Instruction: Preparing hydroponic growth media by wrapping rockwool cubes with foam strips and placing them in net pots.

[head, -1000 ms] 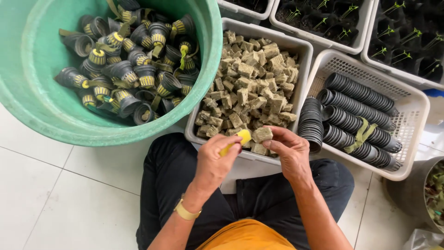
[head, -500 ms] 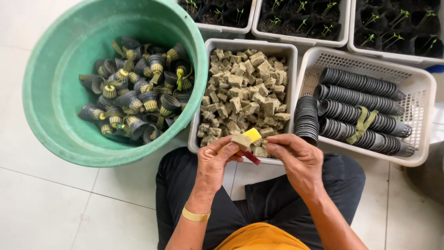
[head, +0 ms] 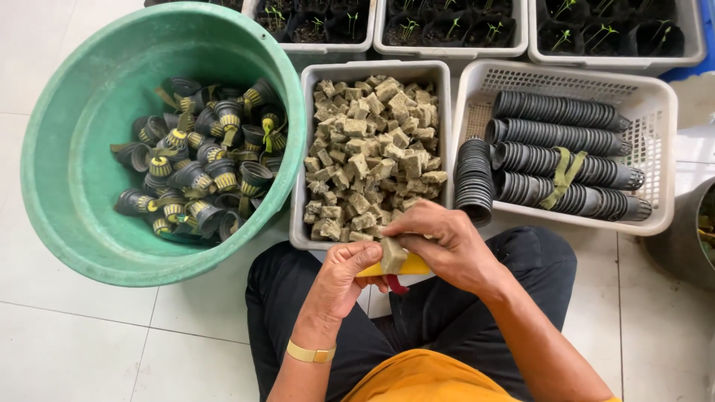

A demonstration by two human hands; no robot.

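At frame centre both hands, left (head: 344, 277) and right (head: 447, 246), pinch one cube (head: 392, 255) over a yellow tool (head: 411, 266); basin (head: 52, 149) holds filled pots (head: 201, 175), tray (head: 298, 179) still full.

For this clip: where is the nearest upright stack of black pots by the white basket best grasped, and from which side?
Probably the stack of black pots by its round sides near the bottom rim, coming from the person's side: that end faces the lap, while the basket wall crowds its right.

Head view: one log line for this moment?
left hand: holds yellow tool | right hand: grips sponge cube | over grey tray edge
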